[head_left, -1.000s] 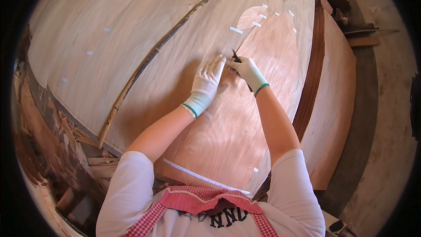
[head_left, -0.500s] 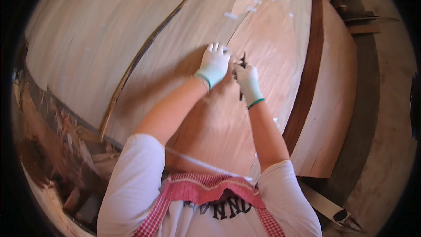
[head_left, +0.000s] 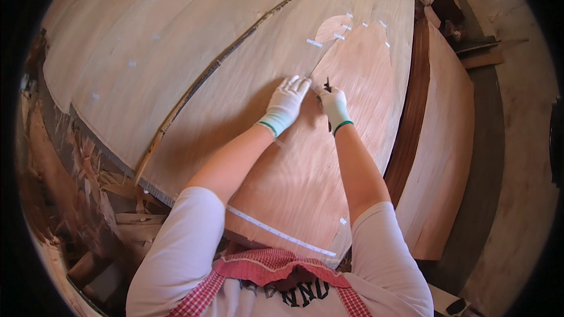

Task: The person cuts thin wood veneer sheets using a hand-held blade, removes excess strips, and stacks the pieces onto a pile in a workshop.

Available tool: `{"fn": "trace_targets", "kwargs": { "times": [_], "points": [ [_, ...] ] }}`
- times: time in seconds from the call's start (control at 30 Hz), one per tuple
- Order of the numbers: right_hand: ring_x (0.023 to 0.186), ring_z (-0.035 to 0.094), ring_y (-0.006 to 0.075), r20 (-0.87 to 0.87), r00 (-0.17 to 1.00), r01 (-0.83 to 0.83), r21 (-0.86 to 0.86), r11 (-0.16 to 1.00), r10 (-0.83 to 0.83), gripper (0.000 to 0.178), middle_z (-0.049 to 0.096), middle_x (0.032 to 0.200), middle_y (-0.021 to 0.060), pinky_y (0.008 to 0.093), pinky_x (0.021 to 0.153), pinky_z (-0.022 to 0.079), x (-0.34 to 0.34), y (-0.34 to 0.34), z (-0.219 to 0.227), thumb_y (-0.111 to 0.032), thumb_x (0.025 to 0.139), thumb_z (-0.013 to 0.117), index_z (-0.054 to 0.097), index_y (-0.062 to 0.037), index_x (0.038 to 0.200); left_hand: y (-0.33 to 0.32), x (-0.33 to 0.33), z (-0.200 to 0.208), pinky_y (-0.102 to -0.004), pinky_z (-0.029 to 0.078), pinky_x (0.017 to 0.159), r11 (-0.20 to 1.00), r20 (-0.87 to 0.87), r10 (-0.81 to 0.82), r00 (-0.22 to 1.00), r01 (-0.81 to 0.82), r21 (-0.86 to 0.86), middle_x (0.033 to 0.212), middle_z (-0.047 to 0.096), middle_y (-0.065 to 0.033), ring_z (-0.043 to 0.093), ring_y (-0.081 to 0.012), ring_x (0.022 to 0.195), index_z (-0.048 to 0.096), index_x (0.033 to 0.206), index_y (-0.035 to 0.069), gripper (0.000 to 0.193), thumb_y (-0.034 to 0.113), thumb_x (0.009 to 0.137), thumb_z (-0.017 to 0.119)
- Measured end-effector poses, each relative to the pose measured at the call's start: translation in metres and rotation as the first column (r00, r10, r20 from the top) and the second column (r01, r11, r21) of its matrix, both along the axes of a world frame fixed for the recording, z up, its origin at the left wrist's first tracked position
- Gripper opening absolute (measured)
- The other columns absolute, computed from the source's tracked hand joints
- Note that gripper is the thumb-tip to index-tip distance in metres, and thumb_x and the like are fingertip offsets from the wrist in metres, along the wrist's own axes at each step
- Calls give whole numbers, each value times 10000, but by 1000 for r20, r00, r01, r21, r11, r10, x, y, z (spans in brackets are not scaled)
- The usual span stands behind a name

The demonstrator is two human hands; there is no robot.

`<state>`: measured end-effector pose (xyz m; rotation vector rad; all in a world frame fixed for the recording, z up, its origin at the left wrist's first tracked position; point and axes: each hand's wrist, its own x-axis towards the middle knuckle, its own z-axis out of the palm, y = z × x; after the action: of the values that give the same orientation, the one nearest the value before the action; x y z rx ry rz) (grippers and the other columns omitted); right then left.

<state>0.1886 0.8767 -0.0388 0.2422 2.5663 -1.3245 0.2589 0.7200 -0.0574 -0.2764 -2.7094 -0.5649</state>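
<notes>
My left hand, in a white knit glove, rests on pale wood veneer with its fingers stretched forward. The fingertips lie by the seam where a pinkish-brown veneer sheet meets the paler one. Just to the right, my gloved right hand is closed round a slim dark hand tool. Its narrow tip points away from me; the rest is mostly hidden by the hand, so its exact kind is unclear. Short white tape strips cross the seam beyond both hands.
A long white strip runs across the veneer near my apron. A dark-edged split curves along the left sheets. Torn veneer scraps lie at lower left. More stacked veneer and a grey floor are to the right.
The view has shifted, and the sheets show lower in the picture. My left fingers are stretched further forward at the seam. My right hand keeps hold of the dark tool.
</notes>
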Motion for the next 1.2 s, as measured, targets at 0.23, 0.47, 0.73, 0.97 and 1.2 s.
{"fn": "trace_targets", "kwargs": {
  "times": [0.23,0.47,0.73,0.97,1.2],
  "points": [
    [839,680,355,-150,973,210,248,946,-177,280,687,877,242,413,745,523,40,-13,-3,-244,851,631,674,25,915,33,-27,31,-350,351,1086,945,326,-8,945,114,-306,1278,588,-138,492,-251,1282,585,1244,100,383,108,882,460],
    [604,557,84,408,888,-100,-275,956,210,264,609,724,9,244,506,441,189,-35,58,-130,866,660,613,23,1075,-55,127,9,-445,408,1030,915,-43,229,973,-200,350,1211,608,-205,540,-357,1182,589,1201,7,386,-37,832,483],
    [904,651,371,225,855,-511,221,831,467,334,690,920,186,460,794,507,222,-52,33,-327,838,638,678,-107,1087,-57,224,26,-454,458,936,977,152,106,983,-131,168,1071,632,-206,592,-382,1019,506,1289,-19,453,13,837,498],
    [627,634,201,246,948,177,120,977,-202,290,654,765,161,341,592,498,335,144,58,-241,918,569,647,28,990,-18,133,48,-455,366,1067,958,-25,233,972,-225,179,1395,479,-205,446,-358,1300,399,1420,43,558,280,933,534],
    [504,524,112,17,888,421,372,827,-460,285,575,626,22,295,465,394,498,288,14,-317,907,609,643,-34,895,11,121,-5,-464,99,1187,871,230,153,961,-21,-491,1569,263,-138,222,-290,1456,308,1502,107,692,544,966,333]
  ]
}}
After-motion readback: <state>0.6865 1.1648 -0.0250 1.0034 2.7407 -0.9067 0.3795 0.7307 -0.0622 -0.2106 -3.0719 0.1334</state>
